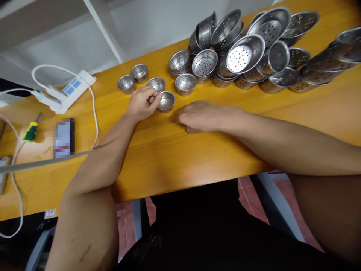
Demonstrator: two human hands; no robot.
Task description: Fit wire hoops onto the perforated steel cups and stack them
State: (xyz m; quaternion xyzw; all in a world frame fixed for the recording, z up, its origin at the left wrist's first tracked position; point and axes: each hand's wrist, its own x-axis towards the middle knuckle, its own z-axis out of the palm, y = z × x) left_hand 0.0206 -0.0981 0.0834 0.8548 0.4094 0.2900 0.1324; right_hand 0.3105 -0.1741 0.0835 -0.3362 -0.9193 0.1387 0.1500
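My left hand (pixel 144 102) is closed, with thumb and curled fingers together, right against a small perforated metal cup (pixel 167 102). Whatever those fingers may hold is hidden. Just behind that hand stands another small cup (pixel 156 84), partly covered by it. My right hand (pixel 197 116) is closed low over the wooden table (pixel 169 158). A thin, shiny curved edge (pixel 177 122) shows under its fingertips, too little to name. Beyond the hands stand a third small cup (pixel 185 85) and, to the left, two more, a near one (pixel 126 85) and a far one (pixel 140 73).
Stacks of perforated metal baskets (pixel 244 54) crowd the table's back right. At left lie a white power strip (pixel 76 92) with cables, a phone (pixel 63 138) and a green-yellow screwdriver (pixel 31 130). A grey strap or cable (pixel 42 162) crosses by my left forearm.
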